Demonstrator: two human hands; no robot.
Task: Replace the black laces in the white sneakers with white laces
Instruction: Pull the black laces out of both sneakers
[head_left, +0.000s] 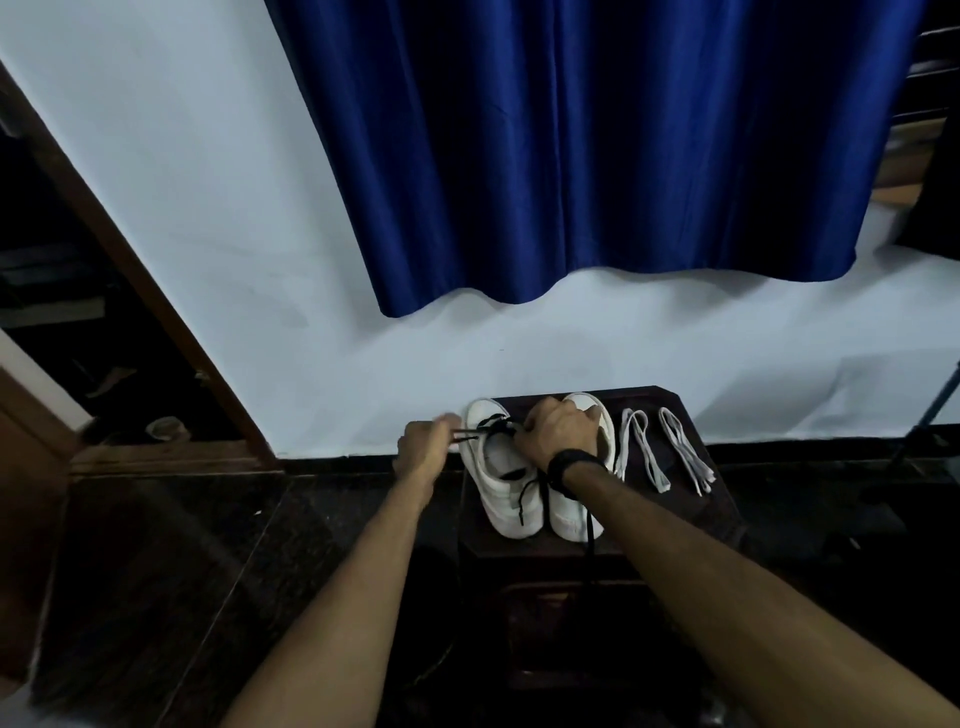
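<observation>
Two white sneakers stand side by side on a small dark stool (691, 415), toes toward the wall. The left sneaker (498, 499) still carries a black lace (491, 427) near its toe. My left hand (426, 447) pinches an end of that lace just left of the shoe. My right hand (558, 428) is curled over the toe area between the two shoes, and what its fingers grip is hidden. A loose black lace (591, 530) trails over the right sneaker (569, 514) and off the stool's front. Two folded white laces (641, 452) (685, 449) lie to the right.
A white wall (260, 260) rises directly behind the stool, with a blue curtain (597, 156) hanging above. A dark polished floor (208, 571) surrounds the stool. A wooden door frame (130, 270) stands at left. A thin dark stand (924, 415) leans at far right.
</observation>
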